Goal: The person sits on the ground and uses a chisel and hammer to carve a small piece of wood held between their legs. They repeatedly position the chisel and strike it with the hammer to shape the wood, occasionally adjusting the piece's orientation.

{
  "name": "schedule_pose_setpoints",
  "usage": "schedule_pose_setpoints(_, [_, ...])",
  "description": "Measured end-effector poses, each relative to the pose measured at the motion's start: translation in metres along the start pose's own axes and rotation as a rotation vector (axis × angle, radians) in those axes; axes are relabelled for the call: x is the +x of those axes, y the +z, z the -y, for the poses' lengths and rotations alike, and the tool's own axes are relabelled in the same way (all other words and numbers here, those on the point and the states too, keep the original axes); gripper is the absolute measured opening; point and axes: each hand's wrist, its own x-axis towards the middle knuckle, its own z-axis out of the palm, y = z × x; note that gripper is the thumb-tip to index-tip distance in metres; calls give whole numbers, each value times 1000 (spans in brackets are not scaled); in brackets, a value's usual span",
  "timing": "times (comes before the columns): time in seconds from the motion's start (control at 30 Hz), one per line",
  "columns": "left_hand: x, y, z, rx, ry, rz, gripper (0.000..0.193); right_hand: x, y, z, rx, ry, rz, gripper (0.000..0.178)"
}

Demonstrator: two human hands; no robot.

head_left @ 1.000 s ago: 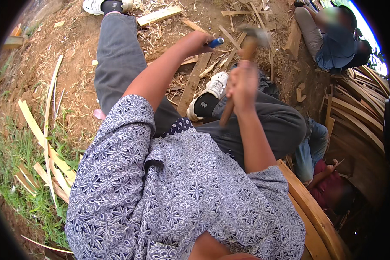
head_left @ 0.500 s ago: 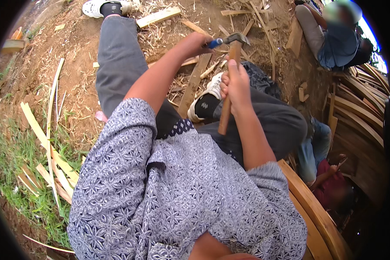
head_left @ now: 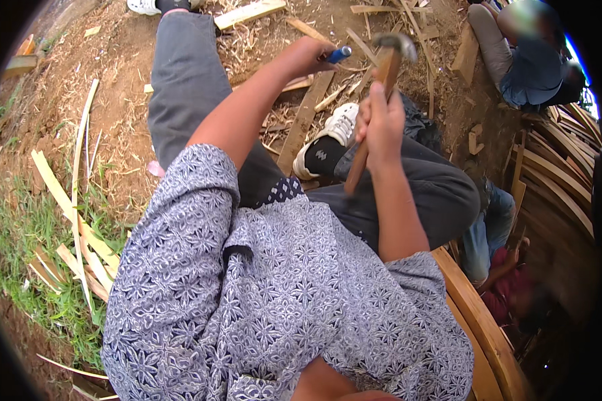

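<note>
My right hand (head_left: 382, 123) is wrapped round the wooden handle of a hammer (head_left: 389, 65), held up in front of my bent leg. The metal hammer head, slightly blurred, is to the right of a blue-handled tool (head_left: 340, 55), apart from it. My left hand (head_left: 309, 56) is closed round that tool and only the end of its blue handle shows. The rest of the tool is hidden behind the hand, so its kind cannot be made out. Beneath my hands lies a wooden board (head_left: 306, 120) on the ground between my legs.
Wood offcuts (head_left: 251, 13) and shavings litter the dirt. Long pale strips (head_left: 67, 200) lie on grass at left. Curved planks (head_left: 488, 327) stand beside me at lower right, near a stack of curved strips (head_left: 555, 174). Two people sit at right, one in blue (head_left: 532, 70), one in dark red (head_left: 505, 287).
The hammer has moved up and to the right, away from the blue handle end. My left hand still grips the blue-handled tool, and the whole view has shifted slightly.
</note>
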Motion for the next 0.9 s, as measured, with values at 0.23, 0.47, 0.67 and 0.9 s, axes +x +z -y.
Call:
schedule_pose_setpoints(0.23, [-13,-5,-14,27,68,166,42,49,-8,-30,-183,-114,-103,56])
schedule_pose_setpoints(0.47, [-26,-5,-15,-166,-35,74,45,88,0,-66,-220,-160,-61,57])
schedule_pose_setpoints(0.67, [-78,-17,53,285,-133,-55,52,91,4,-64,-136,-187,-14,41])
schedule_pose_setpoints(0.9, [-99,-12,53,511,-561,329,39,91,2,-64,-94,-147,-101,37])
